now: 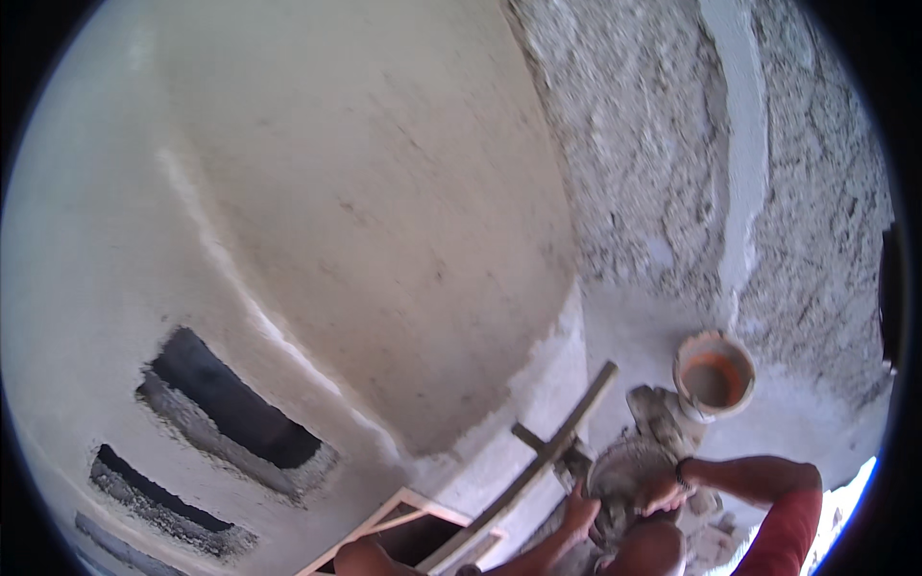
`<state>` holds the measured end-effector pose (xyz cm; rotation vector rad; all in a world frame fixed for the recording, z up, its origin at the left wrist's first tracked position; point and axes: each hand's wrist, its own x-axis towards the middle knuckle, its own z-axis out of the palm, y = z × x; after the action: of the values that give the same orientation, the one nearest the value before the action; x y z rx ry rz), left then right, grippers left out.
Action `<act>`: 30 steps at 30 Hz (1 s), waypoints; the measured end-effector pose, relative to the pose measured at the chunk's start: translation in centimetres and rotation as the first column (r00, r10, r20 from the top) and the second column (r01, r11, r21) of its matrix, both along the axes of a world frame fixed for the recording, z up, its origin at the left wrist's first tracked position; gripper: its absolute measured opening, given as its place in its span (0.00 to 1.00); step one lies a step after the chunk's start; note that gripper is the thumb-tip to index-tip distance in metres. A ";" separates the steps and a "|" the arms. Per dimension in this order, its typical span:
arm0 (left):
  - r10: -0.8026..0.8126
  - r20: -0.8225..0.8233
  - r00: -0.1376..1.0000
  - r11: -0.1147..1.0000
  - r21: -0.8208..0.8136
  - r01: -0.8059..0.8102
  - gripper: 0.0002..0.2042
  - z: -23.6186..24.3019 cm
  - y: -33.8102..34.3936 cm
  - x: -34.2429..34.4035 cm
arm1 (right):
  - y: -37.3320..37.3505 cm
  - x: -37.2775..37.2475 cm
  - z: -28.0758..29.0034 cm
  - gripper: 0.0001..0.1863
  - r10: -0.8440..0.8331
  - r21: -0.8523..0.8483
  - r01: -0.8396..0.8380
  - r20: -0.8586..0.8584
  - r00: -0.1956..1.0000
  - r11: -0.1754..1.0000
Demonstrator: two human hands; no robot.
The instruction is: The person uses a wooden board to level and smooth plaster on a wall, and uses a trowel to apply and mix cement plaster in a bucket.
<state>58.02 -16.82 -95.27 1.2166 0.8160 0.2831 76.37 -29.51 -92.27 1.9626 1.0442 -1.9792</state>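
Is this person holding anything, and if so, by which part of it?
The left hand is by the left edge of the round pan, the right hand over its right side; whether either grips anything is too blurred to tell.

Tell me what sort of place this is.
Probably a building site with plastering unfinished: a coarse, bare wall meets a smooth one, with a grey-smeared bucket and a round pan of grey material nearby.
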 end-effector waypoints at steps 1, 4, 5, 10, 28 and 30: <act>-0.001 0.008 1.000 1.000 -0.019 0.001 0.33 -0.1 0.2 0.0 | 0.0 0.3 2.2 0.13 -0.099 0.030 0.101 -0.049 0.994 0.994; 0.036 -0.036 0.999 0.999 0.031 -0.035 0.35 -1.8 0.9 0.2 | 0.9 1.1 8.7 0.12 0.153 0.285 -0.209 0.205 0.967 0.936; 0.070 0.011 0.997 0.997 0.021 -0.070 0.35 -2.0 0.8 0.3 | 0.0 1.1 8.3 0.15 0.191 0.681 -0.656 0.632 0.751 0.327; -0.010 -0.025 1.000 1.000 0.021 0.011 0.33 0.1 0.1 1.1 | -3.0 -2.4 3.7 0.12 -0.038 0.429 -0.407 0.725 0.688 0.807; -0.012 0.061 0.998 0.995 -0.098 0.018 0.31 -0.4 0.7 0.6 | -2.0 -0.9 5.2 0.11 -0.044 0.389 -0.406 0.765 0.643 0.827; -0.033 0.068 0.997 0.999 -0.031 0.035 0.31 -0.2 0.8 0.7 | -1.0 -1.1 7.9 0.10 -0.023 0.360 -0.442 0.796 0.605 0.822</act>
<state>58.74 -16.04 -95.43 1.1838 0.7383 0.2813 75.23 -30.47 -84.39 2.4031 1.5294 -0.5252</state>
